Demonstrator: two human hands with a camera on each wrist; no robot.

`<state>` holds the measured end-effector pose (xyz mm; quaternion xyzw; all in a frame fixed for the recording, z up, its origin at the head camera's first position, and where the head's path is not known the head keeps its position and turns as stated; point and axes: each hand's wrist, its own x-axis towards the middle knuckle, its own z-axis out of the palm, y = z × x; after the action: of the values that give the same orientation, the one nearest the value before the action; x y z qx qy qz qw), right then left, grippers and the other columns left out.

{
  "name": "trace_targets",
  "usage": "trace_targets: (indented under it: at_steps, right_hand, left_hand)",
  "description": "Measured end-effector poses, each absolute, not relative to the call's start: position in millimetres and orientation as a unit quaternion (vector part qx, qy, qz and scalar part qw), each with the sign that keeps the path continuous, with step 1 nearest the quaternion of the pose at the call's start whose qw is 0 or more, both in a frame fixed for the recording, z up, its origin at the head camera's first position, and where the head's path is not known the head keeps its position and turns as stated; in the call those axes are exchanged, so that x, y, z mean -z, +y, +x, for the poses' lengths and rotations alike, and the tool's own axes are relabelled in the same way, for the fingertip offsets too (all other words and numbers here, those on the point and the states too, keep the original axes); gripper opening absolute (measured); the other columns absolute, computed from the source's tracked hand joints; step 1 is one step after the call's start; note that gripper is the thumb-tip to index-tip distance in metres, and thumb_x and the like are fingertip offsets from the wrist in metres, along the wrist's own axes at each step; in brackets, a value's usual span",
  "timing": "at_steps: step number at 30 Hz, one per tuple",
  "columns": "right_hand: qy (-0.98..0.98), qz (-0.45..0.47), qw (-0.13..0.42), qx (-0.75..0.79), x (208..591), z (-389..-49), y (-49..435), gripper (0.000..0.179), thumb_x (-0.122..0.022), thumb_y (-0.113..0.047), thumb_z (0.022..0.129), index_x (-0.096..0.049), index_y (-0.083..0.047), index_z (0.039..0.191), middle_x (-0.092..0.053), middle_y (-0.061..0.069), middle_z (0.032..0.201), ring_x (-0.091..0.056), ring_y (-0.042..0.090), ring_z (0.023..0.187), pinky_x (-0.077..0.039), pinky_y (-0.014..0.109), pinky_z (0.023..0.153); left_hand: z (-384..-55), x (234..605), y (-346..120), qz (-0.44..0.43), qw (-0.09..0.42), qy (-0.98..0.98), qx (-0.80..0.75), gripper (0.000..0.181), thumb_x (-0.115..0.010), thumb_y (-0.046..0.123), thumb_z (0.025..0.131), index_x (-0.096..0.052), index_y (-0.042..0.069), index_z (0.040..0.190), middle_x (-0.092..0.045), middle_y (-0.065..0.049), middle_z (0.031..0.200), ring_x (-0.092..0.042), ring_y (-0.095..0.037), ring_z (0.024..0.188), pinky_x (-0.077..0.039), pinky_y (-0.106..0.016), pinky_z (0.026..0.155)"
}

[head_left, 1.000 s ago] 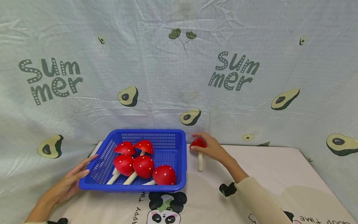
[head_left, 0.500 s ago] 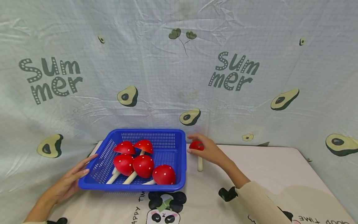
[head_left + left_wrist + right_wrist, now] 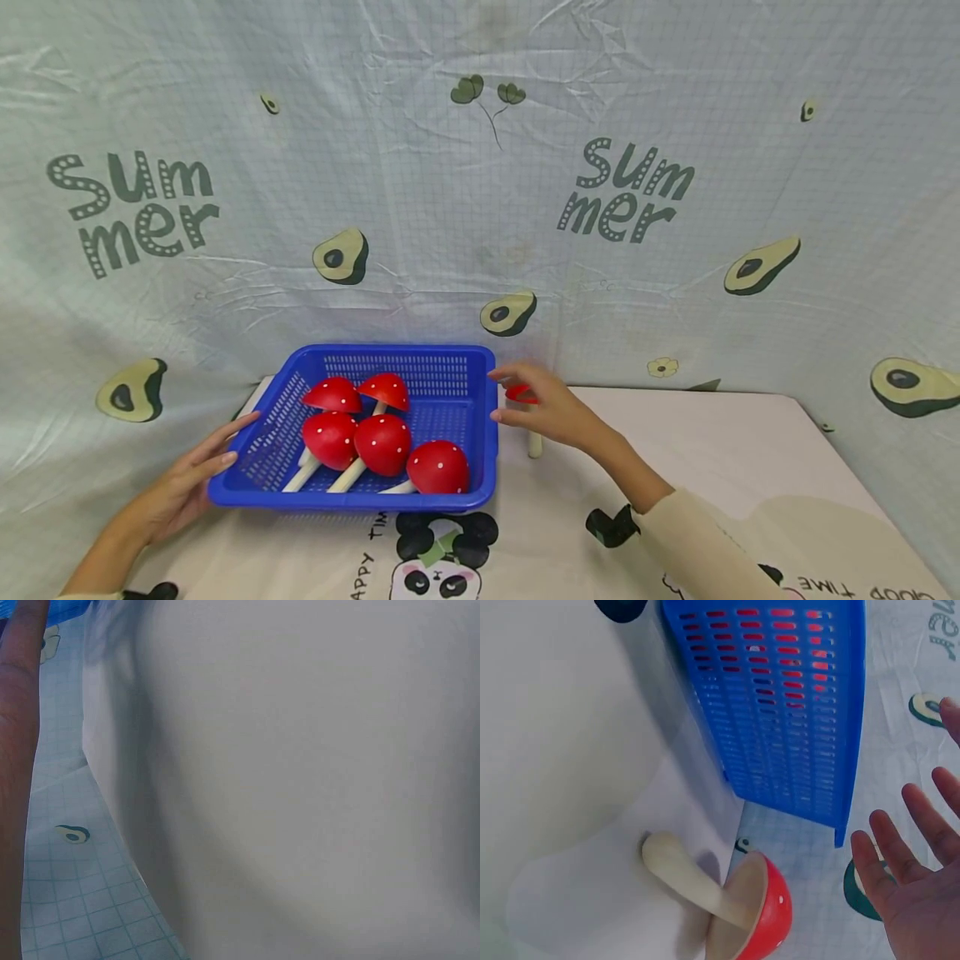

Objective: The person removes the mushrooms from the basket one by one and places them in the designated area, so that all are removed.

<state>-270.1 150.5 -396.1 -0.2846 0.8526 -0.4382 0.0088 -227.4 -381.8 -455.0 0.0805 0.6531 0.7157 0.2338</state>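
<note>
The left hand [image 3: 180, 492] rests against the left side of the basket [image 3: 352, 502], fingers mostly straight, the thumb at the rim. The right hand [image 3: 551, 408] is open and holds nothing, its fingers spread at the basket's right rim; whether the fingertips touch, I cannot tell.

The basket stands on the table [image 3: 735, 442] between the hands. It looks like thin, pierced plastic: light, fairly stiff, perhaps giving a little if squeezed. The sides would be the place to hold it, one hand under each lip; smooth rims might slip if only pressed with flat fingers.

Five mushrooms [image 3: 383, 444] lie inside, bunched toward the left and near side, so the load probably sits off centre and could roll if the basket tilts.

Just right of the basket, under and behind the right hand in the head view, a loose mushroom [image 3: 721, 900] lies on its side, cap toward the curtain [image 3: 420, 192]. It seems light and hard; the glossy cap may be slippery and its edge could chip, so the pale stem looks the surer hold.
</note>
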Motion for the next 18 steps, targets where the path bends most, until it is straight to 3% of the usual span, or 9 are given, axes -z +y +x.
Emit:
trace_targets:
  at_steps: [14, 18]
  right_hand:
    - [0.861, -0.338, 0.025, 0.380, 378.9, -258.0, 132.3, 0.059, -0.079, -0.034, 0.089, -0.058, -0.012, 0.139, -0.060, -0.001, 0.137, -0.058, 0.018, 0.124, -0.051, 0.037, 0.101]
    - [0.859, -0.345, 0.040, 0.376, 376.1, -254.3, 127.8, 0.058, -0.080, -0.033, 0.088, -0.058, -0.015, 0.139, -0.060, -0.002, 0.135, -0.060, 0.018, 0.121, -0.053, 0.040, 0.099]
  left_hand:
    - [-227.0, 454.1, -382.5, 0.093, 0.241, 0.642, -0.722, 0.053, -0.033, 0.018, 0.112, -0.036, 0.054, 0.150, -0.047, 0.024, 0.129, -0.063, -0.013, 0.117, -0.054, -0.042, 0.097]
    - [-227.1, 453.9, -382.6, 0.109, 0.247, 0.632, -0.727, 0.053, -0.031, 0.016, 0.112, -0.038, 0.053, 0.149, -0.051, 0.025, 0.130, -0.063, -0.013, 0.117, -0.054, -0.041, 0.097]
